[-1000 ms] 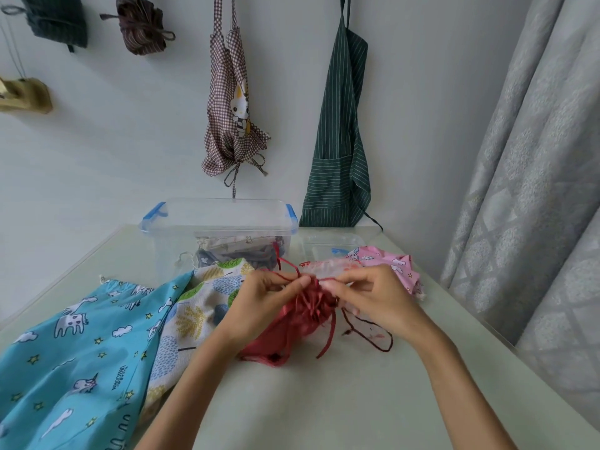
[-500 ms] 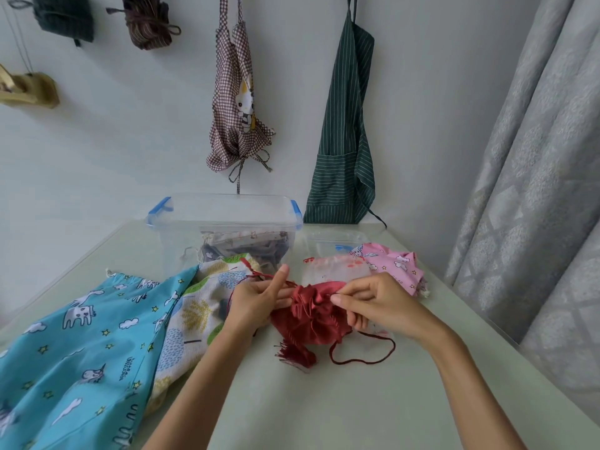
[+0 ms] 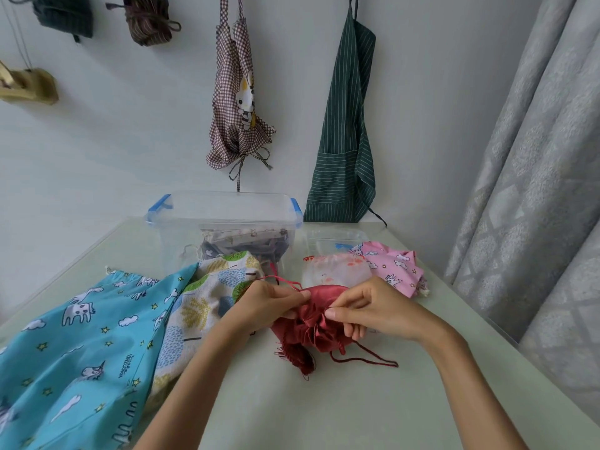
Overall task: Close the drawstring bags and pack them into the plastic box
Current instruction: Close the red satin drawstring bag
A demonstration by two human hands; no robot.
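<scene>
A small dark red drawstring bag (image 3: 313,332) lies bunched on the table in front of me, its cord trailing to the right. My left hand (image 3: 269,302) pinches the bag's left side and cord. My right hand (image 3: 370,308) pinches the gathered top from the right. Behind them stands the clear plastic box (image 3: 224,228) with blue clips, holding some bags. On the left lie a large blue unicorn bag (image 3: 81,345) and a tree-print bag (image 3: 207,293). A pale sheer bag (image 3: 334,269) and a pink bag (image 3: 394,266) lie at the right.
The box's clear lid (image 3: 337,237) lies behind the pink bag. Two aprons (image 3: 344,125) hang on the wall beyond the table. A grey curtain (image 3: 535,190) falls along the right side. The table's right edge runs close to the pink bag.
The red bag has been turned and flattened on the table. Both hands have shifted their pinch on its gathered top, and the cord loop now lies lower right.
</scene>
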